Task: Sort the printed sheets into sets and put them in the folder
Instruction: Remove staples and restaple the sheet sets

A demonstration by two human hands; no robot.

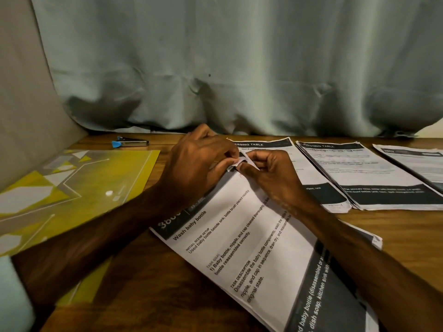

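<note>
My left hand [201, 161] and right hand [271, 174] meet at mid-frame. Each pinches the top corner [242, 161] of the near stack [239, 248] between thumb and curled fingers. The fingertips of the two hands almost touch, and a small curl of white paper sticks up between them. I cannot tell how many sheets are in the pinch.

The near stack lies askew on the wooden table [407, 236], running from the hands down to the lower right of the frame. Its top sheet is headed "Wash baby bottle". My right forearm lies across its right edge.

Beyond the hands, three more stacks of printed sheets sit side by side along the right half of the frame. The first stack [318, 178] is partly under my right hand, the second stack [374, 178] is just beside it, and the third stack [419, 164] is cut off by the right edge.

The yellow folder [96, 178] lies flat at the left of the frame, apart from all the sheets, with my left forearm crossing its lower part. Above it, near the table's far edge, is a small metal tool with a blue tip [130, 142]. A grey-green curtain [239, 68] fills the upper frame, and a pale blue object [12, 295] shows at the lower left corner.
</note>
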